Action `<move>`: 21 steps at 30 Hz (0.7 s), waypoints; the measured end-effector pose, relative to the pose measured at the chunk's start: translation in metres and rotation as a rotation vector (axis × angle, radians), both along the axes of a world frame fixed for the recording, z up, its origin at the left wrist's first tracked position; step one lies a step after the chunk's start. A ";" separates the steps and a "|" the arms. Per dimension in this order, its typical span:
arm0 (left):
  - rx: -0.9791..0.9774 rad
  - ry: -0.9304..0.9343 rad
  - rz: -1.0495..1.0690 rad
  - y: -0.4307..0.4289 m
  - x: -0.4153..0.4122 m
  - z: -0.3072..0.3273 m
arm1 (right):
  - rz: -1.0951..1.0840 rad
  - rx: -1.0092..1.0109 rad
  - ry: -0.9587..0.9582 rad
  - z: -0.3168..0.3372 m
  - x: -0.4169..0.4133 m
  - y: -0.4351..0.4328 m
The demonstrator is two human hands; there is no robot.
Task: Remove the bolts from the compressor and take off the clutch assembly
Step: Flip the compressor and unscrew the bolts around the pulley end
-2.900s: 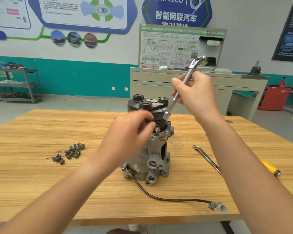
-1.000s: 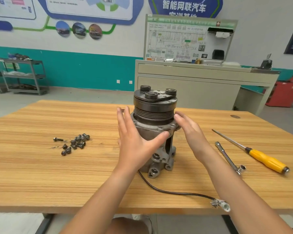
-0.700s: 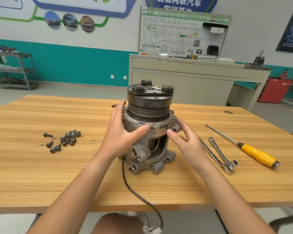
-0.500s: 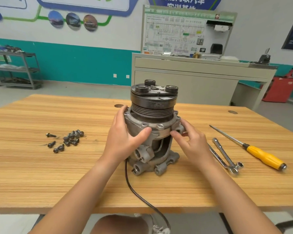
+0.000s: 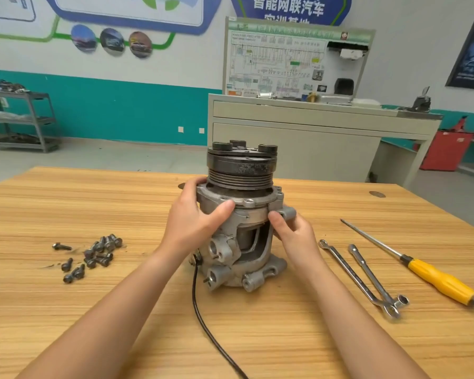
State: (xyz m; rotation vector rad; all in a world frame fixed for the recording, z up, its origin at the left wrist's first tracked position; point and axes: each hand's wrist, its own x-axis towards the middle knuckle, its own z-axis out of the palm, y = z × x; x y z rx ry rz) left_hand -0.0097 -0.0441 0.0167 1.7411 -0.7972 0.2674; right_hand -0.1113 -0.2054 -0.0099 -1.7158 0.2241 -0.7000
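Note:
The grey metal compressor (image 5: 230, 258) stands upright in the middle of the wooden table (image 5: 66, 201). Its dark clutch assembly (image 5: 241, 168), a grooved pulley with three round studs on top, sits on a silver flange plate. My left hand (image 5: 195, 222) grips the left side of that flange, thumb across its front edge. My right hand (image 5: 293, 233) holds the right side, thumb tip under the flange by a mounting ear. A narrow gap shows between the flange plate and the housing below. Several loose bolts (image 5: 93, 254) lie on the table to the left.
A black cable (image 5: 200, 310) runs from the compressor's base toward the table's near edge. Right of the compressor lie two wrenches (image 5: 367, 280) and a yellow-handled screwdriver (image 5: 435, 277). A beige cabinet (image 5: 312, 143) with a wiring board stands behind the table.
The wrench has left my right hand and lies on the table. Both hands moved onto the flange, the compressor was turned, and the cable swung toward me.

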 end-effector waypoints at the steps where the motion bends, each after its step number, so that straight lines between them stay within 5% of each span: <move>1: -0.020 -0.001 -0.011 -0.003 0.002 -0.001 | 0.004 0.020 -0.020 -0.002 0.002 -0.002; 9: -0.020 -0.025 -0.256 0.009 0.013 -0.013 | 0.186 -0.168 -0.058 -0.011 0.017 -0.001; 16: -0.071 -0.129 -0.189 0.002 0.010 -0.013 | 0.133 -0.127 -0.133 -0.011 0.021 0.008; 21: -0.135 0.087 -0.087 -0.005 -0.008 0.001 | 0.234 0.012 -0.118 0.018 0.014 0.007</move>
